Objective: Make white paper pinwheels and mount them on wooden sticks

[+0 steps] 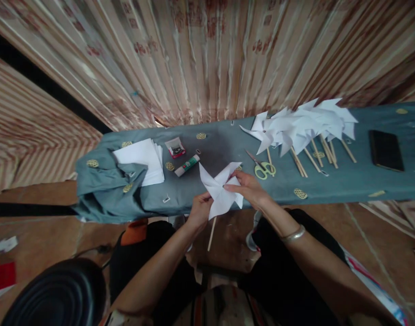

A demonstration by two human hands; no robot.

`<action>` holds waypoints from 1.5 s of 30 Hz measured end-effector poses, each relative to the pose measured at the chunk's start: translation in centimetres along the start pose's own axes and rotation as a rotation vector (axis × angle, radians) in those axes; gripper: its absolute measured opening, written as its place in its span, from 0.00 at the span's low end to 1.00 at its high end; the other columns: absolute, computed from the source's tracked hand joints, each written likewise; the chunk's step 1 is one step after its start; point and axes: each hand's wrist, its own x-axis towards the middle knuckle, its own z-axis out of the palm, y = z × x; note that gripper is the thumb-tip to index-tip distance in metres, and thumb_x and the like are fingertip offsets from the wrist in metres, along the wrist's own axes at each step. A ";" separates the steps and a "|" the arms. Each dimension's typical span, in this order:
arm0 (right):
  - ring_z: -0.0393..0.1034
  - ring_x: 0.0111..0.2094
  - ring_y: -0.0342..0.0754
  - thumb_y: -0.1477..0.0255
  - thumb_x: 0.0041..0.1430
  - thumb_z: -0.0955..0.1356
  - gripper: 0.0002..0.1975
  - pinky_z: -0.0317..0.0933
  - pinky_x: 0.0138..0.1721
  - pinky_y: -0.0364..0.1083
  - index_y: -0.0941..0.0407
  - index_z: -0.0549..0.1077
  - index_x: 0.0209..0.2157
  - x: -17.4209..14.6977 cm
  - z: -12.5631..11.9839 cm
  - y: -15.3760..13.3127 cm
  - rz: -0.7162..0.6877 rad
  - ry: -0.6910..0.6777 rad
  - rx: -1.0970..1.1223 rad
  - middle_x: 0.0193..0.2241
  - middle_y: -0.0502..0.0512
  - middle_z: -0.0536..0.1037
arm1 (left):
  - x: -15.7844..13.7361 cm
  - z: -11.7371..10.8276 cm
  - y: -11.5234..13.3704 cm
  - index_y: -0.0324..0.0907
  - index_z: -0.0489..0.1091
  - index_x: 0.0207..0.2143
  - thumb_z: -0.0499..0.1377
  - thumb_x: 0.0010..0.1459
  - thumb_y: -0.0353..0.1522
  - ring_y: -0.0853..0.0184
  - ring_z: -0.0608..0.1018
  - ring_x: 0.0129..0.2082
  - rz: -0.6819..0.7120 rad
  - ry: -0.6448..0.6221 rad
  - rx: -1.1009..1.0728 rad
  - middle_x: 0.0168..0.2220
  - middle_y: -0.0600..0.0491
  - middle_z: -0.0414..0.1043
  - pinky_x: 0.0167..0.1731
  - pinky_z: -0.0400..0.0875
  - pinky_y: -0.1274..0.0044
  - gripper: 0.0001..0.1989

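Observation:
A white paper pinwheel (221,194) on a thin wooden stick (212,235) is held over the table's front edge. My left hand (200,209) grips it from the left, close to where the stick meets the paper. From the right, my right hand (250,186) holds it, the thumb pressed near the pinwheel's centre and the other fingers partly behind the blades. Beyond my hands lie a glue stick (187,165) and scissors with green handles (264,169).
Several finished pinwheels (302,127) lie overlapping at the back right, and a dark phone-like object (386,150) rests farther right. To the left are a stack of white paper (149,160) and a small open box of pins or clips (175,148). A pleated curtain (200,63) hangs behind the cloth-covered table (224,136).

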 end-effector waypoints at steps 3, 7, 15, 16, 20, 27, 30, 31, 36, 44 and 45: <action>0.73 0.29 0.47 0.63 0.35 0.78 0.22 0.66 0.34 0.46 0.55 0.72 0.32 0.3 0.2 -0.2 0.033 -0.073 -0.123 0.27 0.49 0.79 | -0.7 -0.4 -0.6 0.35 0.81 0.26 0.77 0.23 0.37 0.61 0.80 0.26 -0.007 0.093 -0.024 0.23 0.46 0.79 0.21 0.67 0.79 0.24; 0.74 0.29 0.47 0.68 0.37 0.77 0.18 0.67 0.34 0.46 0.57 0.72 0.31 1.0 0.5 -0.8 0.077 -0.140 -0.280 0.27 0.51 0.80 | -1.5 -0.6 -1.2 0.35 0.81 0.25 0.76 0.21 0.36 0.60 0.80 0.26 -0.003 0.172 -0.078 0.21 0.47 0.79 0.23 0.70 0.77 0.23; 0.75 0.32 0.47 0.77 0.41 0.74 0.12 0.67 0.35 0.44 0.58 0.73 0.32 2.2 1.9 -0.9 0.122 -0.293 -0.556 0.30 0.52 0.81 | -2.9 -0.3 -2.8 0.38 0.77 0.19 0.75 0.19 0.29 0.64 0.79 0.24 -0.070 0.253 -0.324 0.20 0.51 0.77 0.28 0.72 0.76 0.17; 0.75 0.32 0.48 0.77 0.41 0.73 0.12 0.67 0.36 0.44 0.58 0.73 0.32 2.3 2.0 -0.9 0.118 -0.310 -0.603 0.30 0.52 0.81 | -2.9 -0.3 -3.2 0.38 0.76 0.18 0.75 0.19 0.28 0.67 0.77 0.22 -0.073 0.259 -0.345 0.19 0.52 0.77 0.26 0.70 0.78 0.16; 0.74 0.34 0.49 0.78 0.41 0.74 0.11 0.63 0.35 0.44 0.58 0.75 0.31 3.0 2.1 -1.7 0.071 -0.360 -0.815 0.29 0.52 0.80 | -2.3 -0.5 -4.3 0.37 0.74 0.16 0.73 0.23 0.25 0.77 0.69 0.16 -0.080 0.267 -0.370 0.16 0.57 0.72 0.22 0.64 0.82 0.13; 0.74 0.36 0.50 0.78 0.44 0.73 0.12 0.60 0.35 0.43 0.59 0.78 0.35 4.2 2.6 -3.8 -0.022 -0.507 -1.105 0.33 0.53 0.81 | -2.0 -0.5 -4.6 0.37 0.69 0.14 0.72 0.28 0.24 0.75 0.72 0.18 -0.144 0.271 -0.434 0.16 0.57 0.70 0.30 0.73 0.79 0.13; 0.75 0.37 0.50 0.77 0.47 0.72 0.14 0.60 0.35 0.43 0.59 0.78 0.39 4.6 2.7 -3.8 -0.081 -0.594 -1.235 0.35 0.54 0.82 | -2.1 -0.7 -4.8 0.38 0.66 0.12 0.72 0.30 0.24 0.77 0.71 0.18 -0.167 0.281 -0.456 0.15 0.59 0.67 0.34 0.75 0.77 0.15; 0.75 0.37 0.49 0.77 0.47 0.72 0.15 0.61 0.35 0.43 0.59 0.78 0.40 4.6 2.7 -3.7 -0.092 -0.610 -1.244 0.36 0.54 0.82 | -2.2 -0.7 -5.0 0.38 0.65 0.12 0.72 0.31 0.24 0.77 0.70 0.17 -0.176 0.284 -0.459 0.14 0.59 0.67 0.35 0.76 0.77 0.16; 0.75 0.37 0.48 0.76 0.48 0.73 0.15 0.61 0.36 0.42 0.57 0.79 0.41 4.5 2.6 -3.7 -0.097 -0.618 -1.265 0.37 0.53 0.83 | -2.4 -0.6 -5.3 0.35 0.70 0.16 0.73 0.32 0.27 0.76 0.72 0.18 -0.222 0.250 -0.449 0.16 0.56 0.69 0.30 0.75 0.78 0.13; 0.75 0.36 0.49 0.77 0.48 0.73 0.14 0.60 0.34 0.43 0.57 0.79 0.40 4.7 2.8 -3.9 -0.034 -0.604 -1.287 0.36 0.54 0.82 | -2.4 -0.8 -5.4 0.37 0.71 0.16 0.69 0.37 0.33 0.73 0.71 0.16 -0.180 0.161 -0.208 0.16 0.53 0.70 0.20 0.67 0.79 0.11; 0.74 0.36 0.49 0.76 0.48 0.73 0.14 0.60 0.34 0.43 0.58 0.79 0.40 4.7 2.8 -3.9 -0.024 -0.601 -1.285 0.36 0.54 0.82 | -2.3 -0.8 -5.5 0.37 0.71 0.15 0.68 0.38 0.34 0.73 0.70 0.15 -0.168 0.156 -0.202 0.16 0.53 0.70 0.19 0.67 0.79 0.11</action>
